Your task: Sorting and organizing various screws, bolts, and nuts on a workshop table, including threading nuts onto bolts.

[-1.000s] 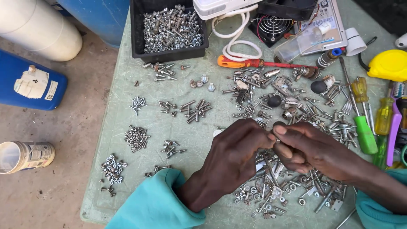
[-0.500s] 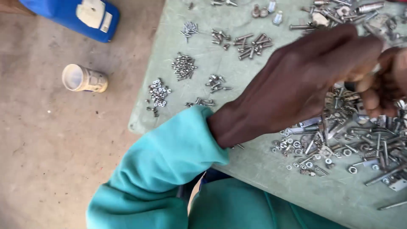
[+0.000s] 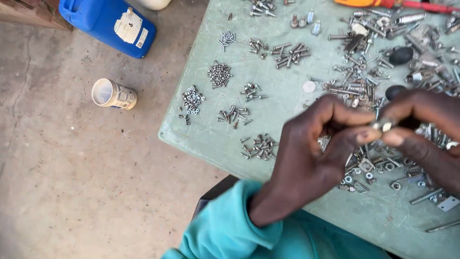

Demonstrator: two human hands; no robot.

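Above the pale green tabletop point(image 3: 287, 103) my left hand point(image 3: 316, 153) and right hand point(image 3: 421, 129) meet, fingertips pinched together on one small silvery metal fastener point(image 3: 385, 125). It sits between my thumbs and forefingers, over the loose jumble of mixed screws, nuts and washers point(image 3: 378, 168). Its long axis seems to run roughly left to right, but it is blurred and mostly covered, so I cannot tell which end points where.

Half a second ago my left hand lay stretched flat and wide across the scattered hardware; now it is curled in, closed narrow on the fastener with the right. The view has also pulled back, so the blue plastic jerrycan point(image 3: 110, 24) shows more fully.

On the cleared side of the tabletop I count about eight small sorted heaps of screws and nuts point(image 3: 219, 74). On the concrete floor point(image 3: 72, 182) lie one jerrycan and one small white tin on its side point(image 3: 113, 94). Two dark oval knobs point(image 3: 400, 56) lie among the hardware.
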